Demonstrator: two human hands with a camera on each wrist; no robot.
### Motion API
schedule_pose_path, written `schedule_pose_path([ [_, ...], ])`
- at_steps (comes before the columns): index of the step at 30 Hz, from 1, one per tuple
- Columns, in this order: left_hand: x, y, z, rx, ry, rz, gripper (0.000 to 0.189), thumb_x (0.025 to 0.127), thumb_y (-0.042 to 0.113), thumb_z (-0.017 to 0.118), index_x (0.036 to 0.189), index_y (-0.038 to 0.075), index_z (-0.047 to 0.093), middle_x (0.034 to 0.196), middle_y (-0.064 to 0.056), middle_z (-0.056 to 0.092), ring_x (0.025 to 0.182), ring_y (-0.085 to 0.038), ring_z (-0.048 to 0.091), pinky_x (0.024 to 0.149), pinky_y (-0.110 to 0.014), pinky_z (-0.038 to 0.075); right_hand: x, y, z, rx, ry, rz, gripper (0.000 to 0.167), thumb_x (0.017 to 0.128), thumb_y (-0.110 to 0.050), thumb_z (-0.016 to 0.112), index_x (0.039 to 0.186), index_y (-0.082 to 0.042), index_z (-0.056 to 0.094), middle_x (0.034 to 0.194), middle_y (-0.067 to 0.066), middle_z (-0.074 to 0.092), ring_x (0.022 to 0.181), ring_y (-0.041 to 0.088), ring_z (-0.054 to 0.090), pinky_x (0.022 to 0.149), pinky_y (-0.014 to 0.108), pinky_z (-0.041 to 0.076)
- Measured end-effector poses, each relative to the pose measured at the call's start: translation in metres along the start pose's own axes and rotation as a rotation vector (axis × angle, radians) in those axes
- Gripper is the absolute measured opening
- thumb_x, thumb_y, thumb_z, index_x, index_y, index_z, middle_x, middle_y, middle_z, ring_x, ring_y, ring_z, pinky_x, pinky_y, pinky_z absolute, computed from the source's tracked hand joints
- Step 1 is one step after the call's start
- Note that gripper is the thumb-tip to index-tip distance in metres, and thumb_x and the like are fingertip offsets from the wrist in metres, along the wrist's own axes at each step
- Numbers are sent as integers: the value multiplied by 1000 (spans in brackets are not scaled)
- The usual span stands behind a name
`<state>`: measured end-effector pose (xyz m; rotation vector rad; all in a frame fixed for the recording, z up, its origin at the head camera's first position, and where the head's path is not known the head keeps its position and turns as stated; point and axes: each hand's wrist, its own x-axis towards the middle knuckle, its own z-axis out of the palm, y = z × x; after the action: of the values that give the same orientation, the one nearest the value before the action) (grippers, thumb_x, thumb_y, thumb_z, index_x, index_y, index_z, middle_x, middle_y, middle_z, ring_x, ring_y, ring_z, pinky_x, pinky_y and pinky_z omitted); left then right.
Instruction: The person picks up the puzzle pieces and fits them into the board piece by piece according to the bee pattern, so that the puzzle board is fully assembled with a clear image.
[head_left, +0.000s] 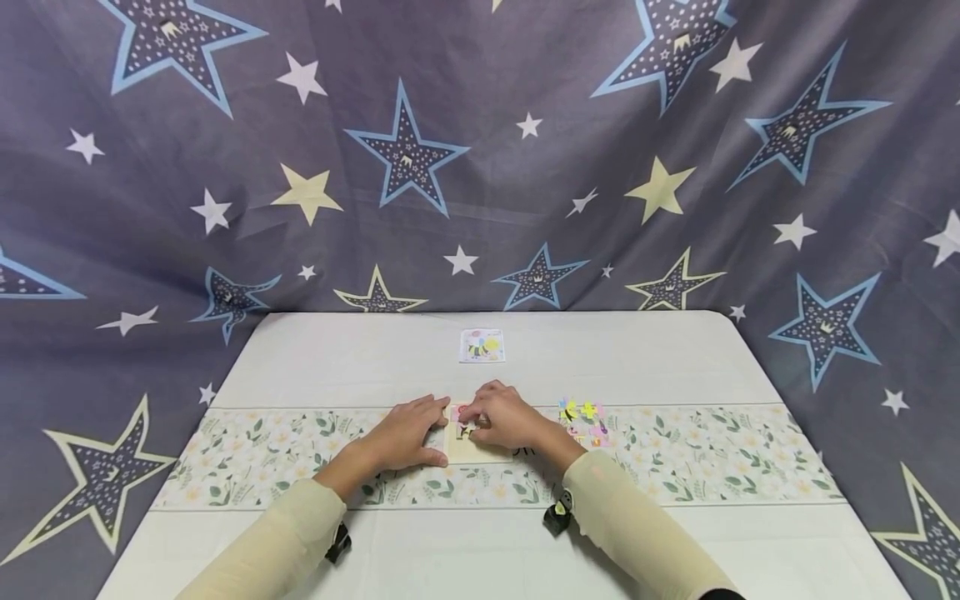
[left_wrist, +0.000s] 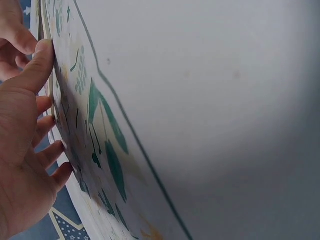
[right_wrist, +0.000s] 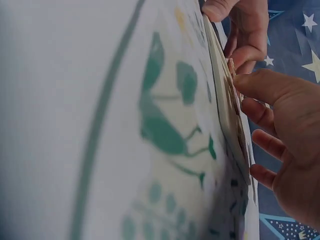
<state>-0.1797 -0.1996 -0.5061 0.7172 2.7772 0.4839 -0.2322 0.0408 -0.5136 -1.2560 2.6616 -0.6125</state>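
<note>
A pale wooden puzzle board (head_left: 483,454) lies on the floral strip of the table, with a few pink and dark printed pieces (head_left: 462,432) in its upper left part. My left hand (head_left: 408,433) rests against the board's left edge, fingers fairly straight; in the left wrist view its thumb (left_wrist: 42,55) touches that edge. My right hand (head_left: 506,419) reaches over the board, thumb and index finger pinching a small puzzle piece that they largely hide. From the right wrist, the right thumb (right_wrist: 255,82) meets a thin piece at the board's surface.
Loose pink and yellow puzzle pieces (head_left: 585,421) lie right of the board. A card with a bee picture (head_left: 482,345) lies farther back on the white table (head_left: 360,354). A star-patterned curtain (head_left: 480,167) hangs behind and beside the table.
</note>
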Motion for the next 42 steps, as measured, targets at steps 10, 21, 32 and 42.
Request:
schedule_pose_path([
  [10,0,0,1,8,5,9,69,83,57,76,132,11,61,164,-11,38,152,-38,33,121,-60,31,6,-9,3,-15,-15,5,25,90,-28,76,115,-26,78,115,-6,71,128,23,53,102,46,44],
  [21,1,0,3,-10,8,12,68,83,58,76,132,12,61,164,-11,38,153,-38,33,121,-61,30,7,-10,4,-66,-47,36,24,91,-30,76,115,-29,78,119,-9,70,128,20,52,104,46,45],
  [32,2,-2,3,0,13,9,71,83,58,76,135,12,61,164,-11,38,153,-37,33,121,-61,30,9,-12,1,-76,-44,35,22,92,-30,76,114,-31,79,119,-9,69,130,20,51,103,48,46],
  [42,2,-1,3,-6,17,14,71,82,58,77,133,11,61,163,-12,40,152,-39,34,121,-62,31,4,-9,-9,-115,-59,0,25,96,-29,70,120,-29,76,123,-7,69,135,22,49,104,48,46],
])
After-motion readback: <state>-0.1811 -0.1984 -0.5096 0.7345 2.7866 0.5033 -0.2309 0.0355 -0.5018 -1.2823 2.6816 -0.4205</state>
